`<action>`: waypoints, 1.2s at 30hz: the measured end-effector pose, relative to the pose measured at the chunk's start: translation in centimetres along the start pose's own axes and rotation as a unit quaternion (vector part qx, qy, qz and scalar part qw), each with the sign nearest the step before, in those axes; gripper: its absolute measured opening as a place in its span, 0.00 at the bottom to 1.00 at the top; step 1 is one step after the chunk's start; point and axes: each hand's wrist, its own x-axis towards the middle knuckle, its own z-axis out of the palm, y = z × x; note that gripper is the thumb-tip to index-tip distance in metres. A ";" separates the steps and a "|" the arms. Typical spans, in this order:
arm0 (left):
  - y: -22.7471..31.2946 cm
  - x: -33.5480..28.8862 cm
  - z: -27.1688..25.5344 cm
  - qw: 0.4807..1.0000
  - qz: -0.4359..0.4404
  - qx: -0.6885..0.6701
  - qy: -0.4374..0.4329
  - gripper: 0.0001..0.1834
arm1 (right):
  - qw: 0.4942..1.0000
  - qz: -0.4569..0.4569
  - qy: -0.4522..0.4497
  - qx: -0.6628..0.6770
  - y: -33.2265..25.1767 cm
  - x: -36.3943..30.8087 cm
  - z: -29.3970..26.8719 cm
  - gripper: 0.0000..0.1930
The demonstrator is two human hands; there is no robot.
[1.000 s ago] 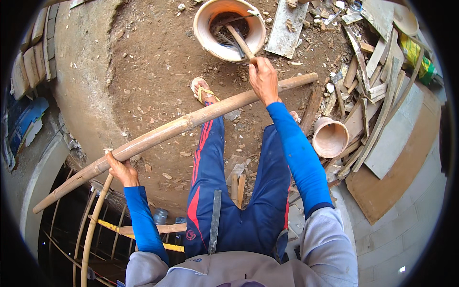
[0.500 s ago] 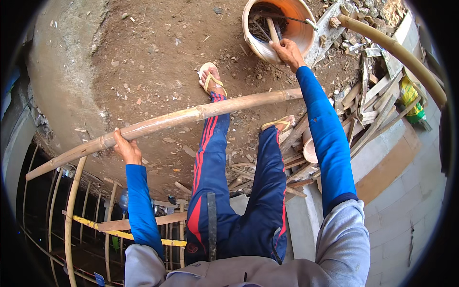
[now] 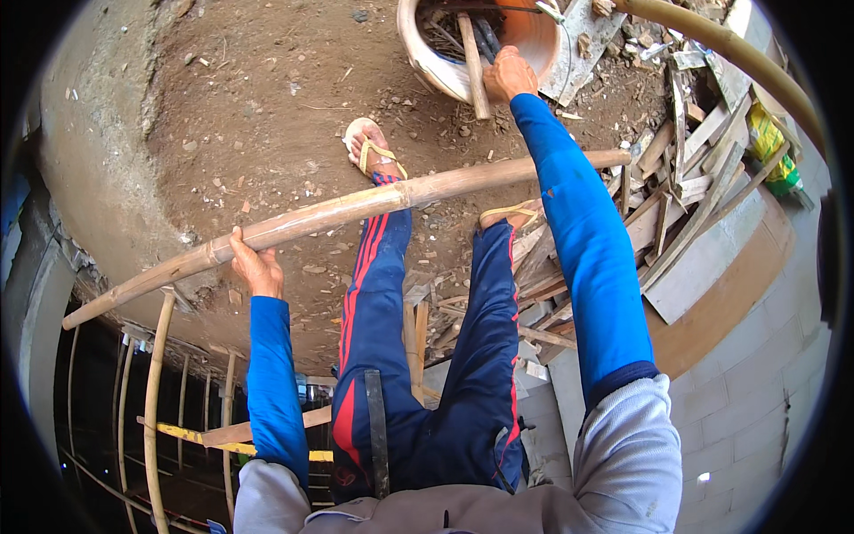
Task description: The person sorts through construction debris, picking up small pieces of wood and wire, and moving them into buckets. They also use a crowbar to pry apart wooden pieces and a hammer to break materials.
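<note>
A long bamboo pole slants across in front of my legs, its right end higher and passing behind my right forearm. My left hand grips it from the near side, thumb on top, toward its left part. Up ahead, my right hand reaches over the near rim of a whitish-orange bucket. Its fingers are closed around a dark tool handle; the tool's far end is hidden in the bucket. Beside that hand, a wooden handle leans out over the rim.
Wood scraps and boards are piled at right, with a yellow-green bag among them. A thick curved pole crosses the upper right. At lower left stands a bamboo frame over a dark space. Bare dirt lies ahead.
My right hand has let go of the wooden handle, which now leans on the bucket rim, and moved onto the dark handle beside it. My left hand still holds the pole.
</note>
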 end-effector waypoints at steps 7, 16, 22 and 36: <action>-3.6 4.6 5.3 0.999 -0.031 -0.013 -0.036 0.27 | 0.996 -0.053 0.026 0.068 6.5 -11.5 -7.0 0.17; -6.3 19.8 9.5 0.967 -0.161 0.084 -0.177 0.29 | 0.920 0.153 -0.104 0.346 17.5 -31.3 -4.3 0.14; -6.2 26.4 13.6 0.957 -0.143 0.165 -0.190 0.28 | 0.926 0.168 -0.073 0.331 23.2 -32.0 2.8 0.12; -9.3 21.5 13.0 0.976 -0.058 0.180 -0.110 0.29 | 0.884 0.059 -0.093 0.454 20.7 -27.5 -3.0 0.10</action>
